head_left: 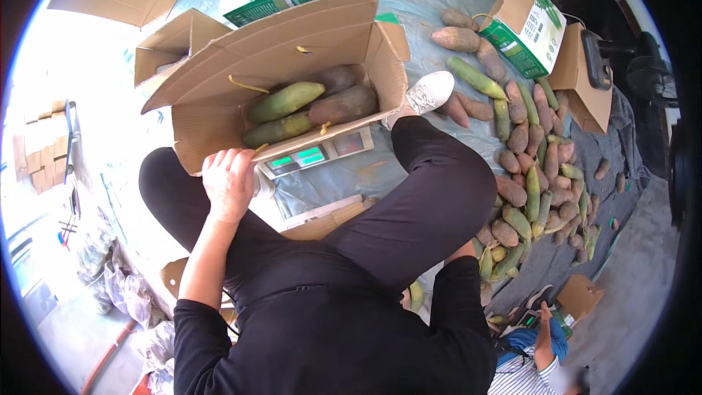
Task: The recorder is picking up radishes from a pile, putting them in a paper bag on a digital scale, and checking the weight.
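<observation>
My left hand (228, 184) grips the near left edge of an open cardboard box (208, 130), its fingers curled over the rim. Inside lie several thick, elongated root vegetables resembling radishes: green ones (287, 101) on the left, brown, soil-coated ones (344, 105) on the right. Yellow cord loops poke through the box walls. Under the box, a digital scale (351, 144) shows a lit green display. My right hand (462, 251) is mostly behind my right thigh, beside the vegetable heap; only skin near the wrist shows, and its fingers are hidden.
A long heap of green and brown vegetables (537, 175) spreads along my right side. Green-and-white cartons (528, 25) stand beyond it; more open boxes (164, 42) are at far left. Another person (530, 355) works at lower right. My white shoe (431, 92) is beside the box.
</observation>
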The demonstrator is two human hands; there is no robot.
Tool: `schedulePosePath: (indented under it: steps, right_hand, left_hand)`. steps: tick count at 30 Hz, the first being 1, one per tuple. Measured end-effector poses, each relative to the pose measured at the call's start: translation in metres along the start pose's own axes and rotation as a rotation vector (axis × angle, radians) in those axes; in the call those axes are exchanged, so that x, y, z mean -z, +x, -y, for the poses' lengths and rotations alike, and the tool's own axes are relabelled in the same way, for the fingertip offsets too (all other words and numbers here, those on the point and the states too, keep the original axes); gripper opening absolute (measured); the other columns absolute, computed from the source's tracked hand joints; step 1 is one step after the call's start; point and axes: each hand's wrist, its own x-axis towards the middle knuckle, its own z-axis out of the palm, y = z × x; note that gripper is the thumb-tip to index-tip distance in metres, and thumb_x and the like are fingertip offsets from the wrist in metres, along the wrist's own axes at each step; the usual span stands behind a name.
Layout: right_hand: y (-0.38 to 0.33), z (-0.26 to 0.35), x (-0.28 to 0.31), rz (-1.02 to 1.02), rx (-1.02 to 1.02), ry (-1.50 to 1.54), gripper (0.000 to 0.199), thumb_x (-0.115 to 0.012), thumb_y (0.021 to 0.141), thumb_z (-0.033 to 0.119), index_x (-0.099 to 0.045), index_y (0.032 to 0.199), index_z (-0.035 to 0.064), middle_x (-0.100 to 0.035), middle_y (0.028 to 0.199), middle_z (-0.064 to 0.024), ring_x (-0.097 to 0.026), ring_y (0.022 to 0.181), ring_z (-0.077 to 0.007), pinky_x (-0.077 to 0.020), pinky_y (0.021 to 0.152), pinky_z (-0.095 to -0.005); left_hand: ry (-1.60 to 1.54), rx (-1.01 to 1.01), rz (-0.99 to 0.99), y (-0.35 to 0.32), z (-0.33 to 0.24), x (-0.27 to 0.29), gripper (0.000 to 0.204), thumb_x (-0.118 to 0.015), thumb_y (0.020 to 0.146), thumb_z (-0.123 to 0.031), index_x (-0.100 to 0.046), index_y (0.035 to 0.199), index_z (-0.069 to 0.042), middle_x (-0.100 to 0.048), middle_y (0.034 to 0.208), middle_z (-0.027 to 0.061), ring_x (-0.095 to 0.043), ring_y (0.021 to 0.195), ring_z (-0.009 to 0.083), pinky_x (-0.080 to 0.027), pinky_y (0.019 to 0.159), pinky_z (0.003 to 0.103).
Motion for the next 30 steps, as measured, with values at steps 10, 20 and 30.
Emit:
schedulePosePath:
  steps: [10,20,30]
  right_hand:
    - [-0.034,0.003,0.098,-0.134,0.084,0.310,0.067,-0.078,0.063,0.011,-0.050,0.122,-0.0024,-0.059,0.111,-0.0130,-0.058,0.098,-0.0235,-0.0472,0.084,-0.0340]
    - [-0.168,0.223,0.225,0.051,0.777,0.576,0.069,-0.080,0.060,0.011,-0.051,0.122,-0.0018,-0.058,0.116,-0.0110,-0.055,0.106,-0.0208,-0.0430,0.092,-0.0321]
    - [-0.252,0.360,0.104,0.224,1.305,-0.015,0.069,-0.083,0.050,0.028,-0.060,0.110,0.0024,-0.062,0.110,-0.0167,-0.061,0.099,-0.0288,-0.0473,0.088,-0.0363]
  left_hand:
    - [-0.027,-0.007,-0.024,-0.004,0.004,0.001,0.009,-0.062,0.075,-0.010,-0.061,0.084,-0.011,-0.059,0.076,0.0022,-0.058,0.077,0.0214,-0.042,0.074,0.036]
    - [-0.040,0.014,-0.018,-0.011,0.003,0.001,0.012,-0.065,0.075,-0.011,-0.061,0.087,-0.010,-0.058,0.078,0.0039,-0.058,0.080,0.0237,-0.042,0.077,0.037]
    - [-0.032,0.001,-0.072,-0.014,0.002,-0.001,0.010,-0.061,0.075,-0.011,-0.060,0.085,-0.011,-0.058,0.079,0.0053,-0.058,0.082,0.0250,-0.042,0.075,0.039]
